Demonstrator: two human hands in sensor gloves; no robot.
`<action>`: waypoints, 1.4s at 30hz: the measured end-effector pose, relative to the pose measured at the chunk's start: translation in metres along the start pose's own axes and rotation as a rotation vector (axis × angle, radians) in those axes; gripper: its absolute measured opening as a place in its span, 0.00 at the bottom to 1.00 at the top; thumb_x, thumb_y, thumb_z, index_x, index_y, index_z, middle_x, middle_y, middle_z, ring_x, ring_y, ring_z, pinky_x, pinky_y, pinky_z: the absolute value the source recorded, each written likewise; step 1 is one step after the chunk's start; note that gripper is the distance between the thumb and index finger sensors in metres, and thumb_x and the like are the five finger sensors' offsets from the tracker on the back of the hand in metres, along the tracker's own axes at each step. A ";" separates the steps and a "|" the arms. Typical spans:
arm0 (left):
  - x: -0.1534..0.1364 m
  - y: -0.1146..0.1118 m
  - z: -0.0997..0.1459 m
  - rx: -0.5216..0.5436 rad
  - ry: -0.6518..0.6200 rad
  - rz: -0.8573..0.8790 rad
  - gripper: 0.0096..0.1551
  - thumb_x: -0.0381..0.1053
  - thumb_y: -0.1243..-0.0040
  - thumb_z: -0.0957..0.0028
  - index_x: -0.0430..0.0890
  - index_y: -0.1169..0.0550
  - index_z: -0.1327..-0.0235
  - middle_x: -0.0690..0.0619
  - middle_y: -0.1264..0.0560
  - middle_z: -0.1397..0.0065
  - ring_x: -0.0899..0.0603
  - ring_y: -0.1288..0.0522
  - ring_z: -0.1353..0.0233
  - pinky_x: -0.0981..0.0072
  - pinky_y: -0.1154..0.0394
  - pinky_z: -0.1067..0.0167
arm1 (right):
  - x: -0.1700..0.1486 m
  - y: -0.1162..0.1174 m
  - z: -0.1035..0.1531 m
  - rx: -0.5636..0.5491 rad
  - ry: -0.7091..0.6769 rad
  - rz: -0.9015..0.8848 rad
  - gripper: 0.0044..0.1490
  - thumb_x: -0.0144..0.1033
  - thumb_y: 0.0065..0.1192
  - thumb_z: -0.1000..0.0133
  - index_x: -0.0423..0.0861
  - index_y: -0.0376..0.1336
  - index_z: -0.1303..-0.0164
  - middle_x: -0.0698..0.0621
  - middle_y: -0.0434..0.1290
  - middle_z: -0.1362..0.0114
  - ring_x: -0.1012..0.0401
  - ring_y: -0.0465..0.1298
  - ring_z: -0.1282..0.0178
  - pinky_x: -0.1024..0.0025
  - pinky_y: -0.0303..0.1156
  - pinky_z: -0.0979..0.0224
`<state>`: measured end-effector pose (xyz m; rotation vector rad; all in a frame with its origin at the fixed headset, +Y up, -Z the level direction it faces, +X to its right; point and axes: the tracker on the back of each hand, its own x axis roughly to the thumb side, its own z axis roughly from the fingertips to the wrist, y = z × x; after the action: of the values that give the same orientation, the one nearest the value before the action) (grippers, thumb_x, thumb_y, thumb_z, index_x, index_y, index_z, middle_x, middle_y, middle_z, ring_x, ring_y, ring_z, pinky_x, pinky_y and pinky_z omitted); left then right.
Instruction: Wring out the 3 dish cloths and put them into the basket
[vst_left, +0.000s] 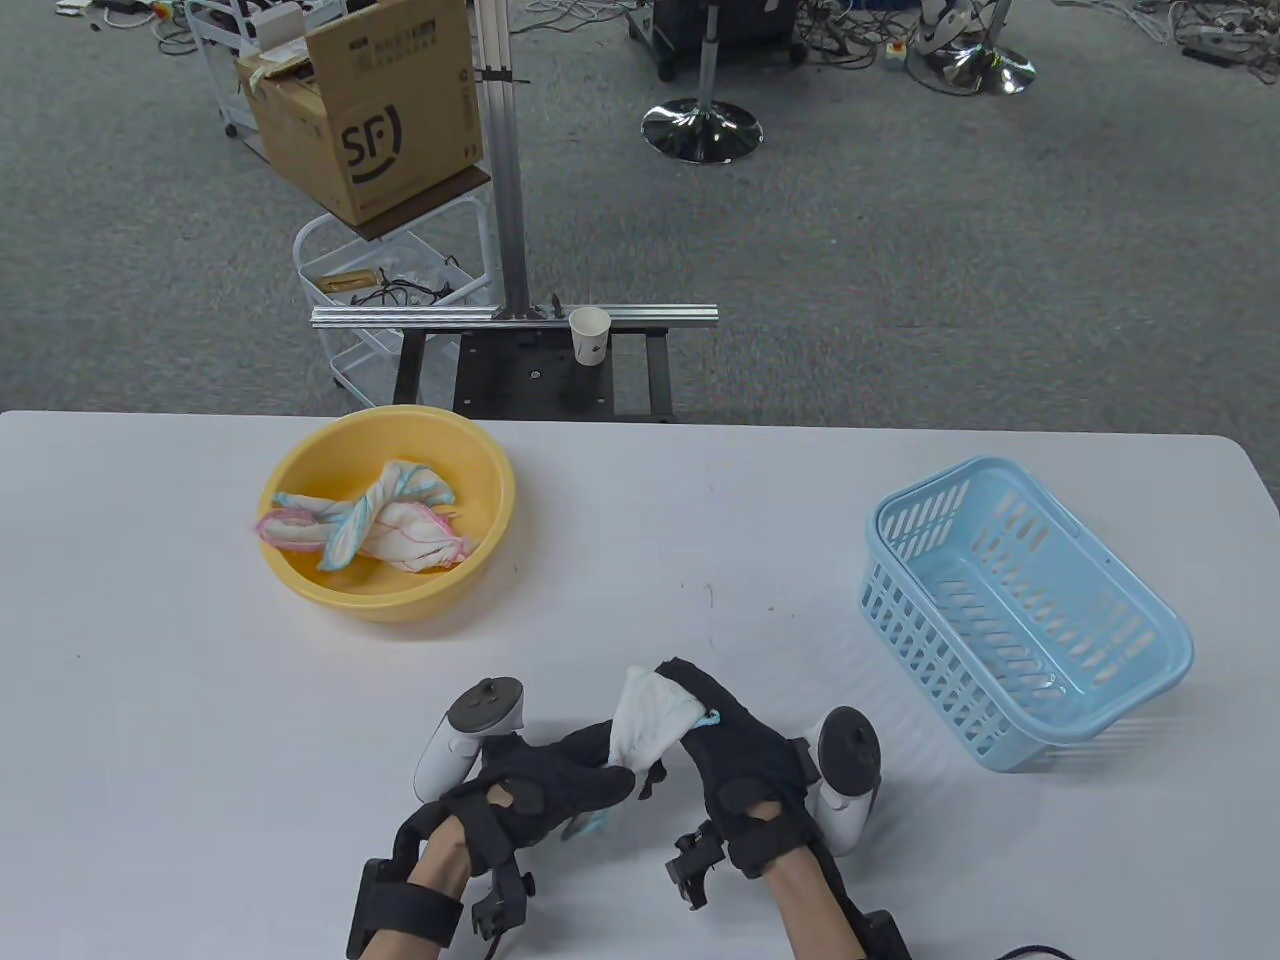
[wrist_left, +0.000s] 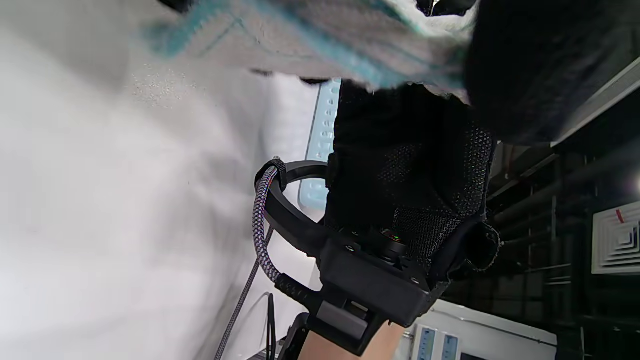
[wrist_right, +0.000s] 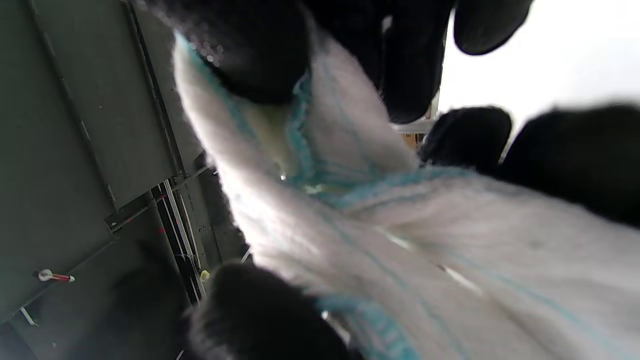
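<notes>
Both gloved hands hold one white dish cloth with teal edging (vst_left: 648, 722) above the near middle of the table. My left hand (vst_left: 560, 778) grips its lower end, my right hand (vst_left: 722, 738) its upper end. The cloth (wrist_right: 380, 230) fills the right wrist view, bunched between black fingers (wrist_right: 260, 55). It crosses the top of the left wrist view as a teal-striped band (wrist_left: 320, 45). Two more cloths, one pink-edged (vst_left: 410, 530) and one blue-edged (vst_left: 372, 508), lie twisted in the yellow bowl (vst_left: 300, 590) at the left. The light blue basket (vst_left: 1150, 690) stands at the right, nothing inside it.
A white table (vst_left: 200, 720) carries everything. Beyond its far edge stand a metal frame with a paper cup (vst_left: 590, 335), a wire cart (vst_left: 370, 290) with a cardboard box (vst_left: 365, 120), and chair bases on grey carpet.
</notes>
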<state>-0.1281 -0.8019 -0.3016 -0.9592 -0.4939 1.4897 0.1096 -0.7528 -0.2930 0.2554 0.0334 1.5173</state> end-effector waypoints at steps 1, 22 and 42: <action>0.000 0.001 0.000 0.020 -0.008 0.006 0.52 0.67 0.27 0.54 0.53 0.37 0.19 0.55 0.30 0.24 0.40 0.31 0.22 0.38 0.40 0.23 | 0.000 -0.001 0.000 -0.008 -0.008 0.034 0.30 0.36 0.65 0.42 0.45 0.63 0.29 0.45 0.82 0.40 0.42 0.71 0.28 0.37 0.61 0.25; 0.038 0.002 0.024 0.627 0.138 -0.788 0.31 0.56 0.25 0.58 0.51 0.16 0.39 0.55 0.16 0.46 0.44 0.16 0.49 0.45 0.25 0.40 | 0.011 0.010 0.003 0.064 -0.225 0.775 0.29 0.38 0.66 0.42 0.50 0.65 0.29 0.38 0.73 0.30 0.36 0.71 0.29 0.33 0.64 0.28; 0.069 -0.045 0.021 0.672 -0.054 -1.403 0.46 0.54 0.24 0.57 0.66 0.34 0.24 0.55 0.15 0.48 0.44 0.16 0.50 0.45 0.25 0.39 | -0.006 -0.016 -0.004 -0.013 0.027 0.274 0.39 0.59 0.71 0.48 0.30 0.80 0.69 0.40 0.81 0.39 0.41 0.81 0.40 0.38 0.72 0.34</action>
<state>-0.1126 -0.7234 -0.2739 0.0795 -0.4743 0.3043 0.1244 -0.7588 -0.3002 0.2364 0.0104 1.7933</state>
